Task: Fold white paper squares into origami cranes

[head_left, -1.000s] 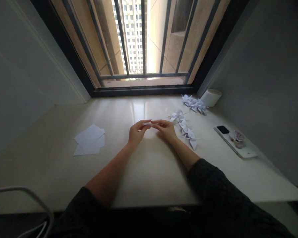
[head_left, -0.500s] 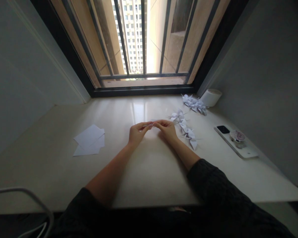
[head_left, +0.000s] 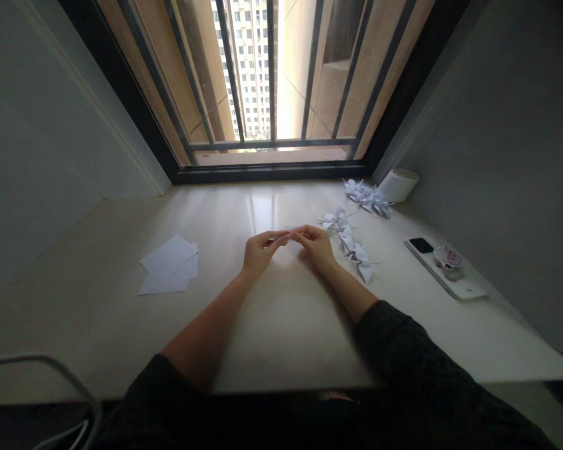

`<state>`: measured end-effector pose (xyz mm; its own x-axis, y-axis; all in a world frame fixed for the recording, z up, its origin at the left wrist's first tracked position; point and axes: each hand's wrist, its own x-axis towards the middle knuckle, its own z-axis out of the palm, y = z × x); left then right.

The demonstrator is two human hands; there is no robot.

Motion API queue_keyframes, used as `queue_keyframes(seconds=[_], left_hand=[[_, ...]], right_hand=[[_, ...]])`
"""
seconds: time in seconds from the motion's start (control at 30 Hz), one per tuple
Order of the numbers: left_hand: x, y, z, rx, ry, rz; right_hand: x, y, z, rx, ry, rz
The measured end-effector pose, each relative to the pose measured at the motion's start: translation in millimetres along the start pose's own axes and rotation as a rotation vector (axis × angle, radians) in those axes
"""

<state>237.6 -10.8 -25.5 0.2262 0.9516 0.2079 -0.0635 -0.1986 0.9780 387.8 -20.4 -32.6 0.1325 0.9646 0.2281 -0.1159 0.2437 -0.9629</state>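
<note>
My left hand (head_left: 263, 248) and my right hand (head_left: 313, 240) meet over the middle of the white sill, fingertips pinched together. Between them they grip a small folded piece of white paper (head_left: 278, 237), mostly covered by the fingers. Just right of my right hand lies a row of folded white paper figures (head_left: 347, 239) with pointed tips, perhaps cranes. Farther back, a second cluster of such paper figures (head_left: 366, 197) rests by the wall. Off to the left, flat white paper sheets (head_left: 171, 265) overlap in a loose pile.
A white paper roll (head_left: 398, 185) stands in the back right corner. On the right lies a phone (head_left: 443, 269) with a round grip on its back. A pale cable (head_left: 42, 358) curves over the front left edge. The barred window (head_left: 272, 170) closes off the back.
Both hands keep almost the same place and pinch, with only slight finger movement around the folded paper. Everything else lies as before.
</note>
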Motion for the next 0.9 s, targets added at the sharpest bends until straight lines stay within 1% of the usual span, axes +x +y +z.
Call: queue_keyframes(seconds=[0.1,0.33,0.5,0.7,0.9], left_hand=[[0.5,0.2,0.0,-0.001,0.028,-0.026],[0.0,5.9,2.1,-0.016,0.137,-0.143],[0.2,5.5,1.2,-0.051,0.161,-0.189],[1.0,1.3,-1.4,-0.072,0.171,-0.183],[2.4,-2.0,-2.5,-0.062,0.121,-0.118]], right_hand=[[-0.1,-0.1,0.1,-0.009,0.007,-0.007],[1.3,5.6,0.5,-0.071,0.062,-0.030],[0.9,5.9,1.2,-0.072,0.067,-0.031],[1.0,3.9,2.0,-0.056,0.071,-0.023],[2.3,5.2,1.0,-0.088,0.086,-0.048]])
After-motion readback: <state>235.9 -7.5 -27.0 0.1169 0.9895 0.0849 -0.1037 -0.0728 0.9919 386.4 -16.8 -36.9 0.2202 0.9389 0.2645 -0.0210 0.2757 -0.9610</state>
